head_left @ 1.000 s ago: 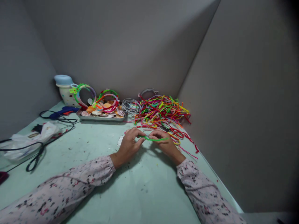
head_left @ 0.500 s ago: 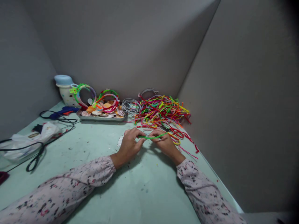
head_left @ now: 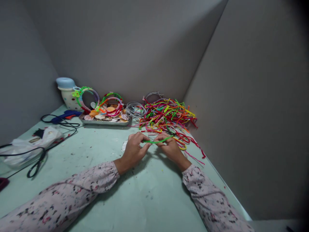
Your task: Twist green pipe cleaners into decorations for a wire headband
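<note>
A green pipe cleaner stretches between my two hands above the table. My left hand pinches its left end between thumb and fingers. On the other side, my right hand grips it with bent fingertips, and its far end sticks out past the knuckles. A thin grey line, perhaps wire, shows beside the pipe cleaner between the fingertips; it is too small to make out fully. Just behind my right hand lies a tangled heap of coloured pipe cleaners.
Along the back stand a metal tray of shells with decorated hoops, a coil of grey wire and a blue-lidded container. To the left lie a plastic bag, black cables and a blue tool. Walls enclose the table.
The right end of the green pipe cleaner has bent slightly upward around my right fingers. Both hands stay in nearly the same place.
</note>
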The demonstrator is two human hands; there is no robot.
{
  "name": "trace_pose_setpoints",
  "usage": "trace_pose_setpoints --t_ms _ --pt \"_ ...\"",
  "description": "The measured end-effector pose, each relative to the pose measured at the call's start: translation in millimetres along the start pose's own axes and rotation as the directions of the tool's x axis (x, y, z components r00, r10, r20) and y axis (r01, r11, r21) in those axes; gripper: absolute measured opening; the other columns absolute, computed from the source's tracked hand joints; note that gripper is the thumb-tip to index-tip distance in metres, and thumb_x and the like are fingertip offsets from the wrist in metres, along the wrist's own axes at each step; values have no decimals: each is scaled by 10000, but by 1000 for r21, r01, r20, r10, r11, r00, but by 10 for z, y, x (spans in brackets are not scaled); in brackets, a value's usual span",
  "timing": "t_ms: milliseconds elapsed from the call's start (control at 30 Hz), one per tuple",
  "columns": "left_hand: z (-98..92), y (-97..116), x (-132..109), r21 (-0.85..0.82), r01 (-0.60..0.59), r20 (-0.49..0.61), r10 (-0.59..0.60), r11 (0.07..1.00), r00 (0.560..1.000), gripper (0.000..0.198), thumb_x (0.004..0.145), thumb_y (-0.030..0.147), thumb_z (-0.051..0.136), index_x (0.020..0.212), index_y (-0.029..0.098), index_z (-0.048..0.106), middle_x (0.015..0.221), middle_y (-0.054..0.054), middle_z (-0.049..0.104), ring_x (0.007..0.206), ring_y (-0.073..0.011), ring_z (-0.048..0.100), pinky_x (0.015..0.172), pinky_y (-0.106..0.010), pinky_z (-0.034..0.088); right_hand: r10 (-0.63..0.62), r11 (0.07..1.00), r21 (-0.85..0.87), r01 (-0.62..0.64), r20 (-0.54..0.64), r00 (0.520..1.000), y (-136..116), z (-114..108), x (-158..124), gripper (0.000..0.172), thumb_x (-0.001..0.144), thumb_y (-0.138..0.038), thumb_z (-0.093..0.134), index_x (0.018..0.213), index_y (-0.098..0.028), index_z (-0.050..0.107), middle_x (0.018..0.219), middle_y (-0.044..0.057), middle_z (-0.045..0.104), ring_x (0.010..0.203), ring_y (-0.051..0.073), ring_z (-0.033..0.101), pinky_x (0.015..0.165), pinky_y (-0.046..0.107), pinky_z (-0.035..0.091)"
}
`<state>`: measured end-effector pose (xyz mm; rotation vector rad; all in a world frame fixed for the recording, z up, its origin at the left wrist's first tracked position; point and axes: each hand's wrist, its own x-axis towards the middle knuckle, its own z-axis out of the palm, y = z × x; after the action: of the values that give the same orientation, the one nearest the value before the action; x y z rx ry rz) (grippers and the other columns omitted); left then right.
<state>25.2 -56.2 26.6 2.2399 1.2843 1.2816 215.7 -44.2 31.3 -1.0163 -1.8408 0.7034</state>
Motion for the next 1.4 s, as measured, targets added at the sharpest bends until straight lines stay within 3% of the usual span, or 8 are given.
trace_pose_setpoints --t_ms 267,733,933,1200,1400 --pt "-7 18 -5 -2 12 4 -12 1000 1000 73 833 251 625 819 187 593 805 -13 620 807 -190 558 832 -373 384 49 998 -41 -50 -28 998 15 24 -19 96 821 -277 653 792 -191 685 760 14 617 729 161 565 669 285 430" --pt "-22 28 -9 -32 40 28 -39 999 999 115 824 255 600 738 190 558 758 -4 604 768 -181 547 814 -373 390 -48 998 -29 49 35 998 -46 20 -12 77 841 -239 625 786 -208 669 837 34 638 821 178 574 744 318 458" --pt "-17 24 5 -34 42 37 -40 999 999 137 829 257 585 719 190 539 743 0 590 756 -179 541 804 -369 389 -45 999 -26 46 35 998 -48 29 -16 75 842 -247 629 798 -206 674 852 40 643 837 182 581 753 320 466" --pt "-1 27 16 8 9 14 -9 1000 1000 64 846 259 588 849 198 567 846 -16 626 837 -192 565 841 -375 388 5 1000 -25 -5 -26 1000 -66 24 -6 117 839 -293 638 765 -208 666 803 26 610 780 173 565 728 311 462" --pt "-3 17 14 22 37 -2 -37 999 999 102 868 282 558 809 200 571 811 -13 618 805 -188 567 846 -382 388 -16 999 -31 15 -23 1000 -45 40 -18 101 841 -283 641 775 -212 668 814 28 623 791 178 573 742 314 463"
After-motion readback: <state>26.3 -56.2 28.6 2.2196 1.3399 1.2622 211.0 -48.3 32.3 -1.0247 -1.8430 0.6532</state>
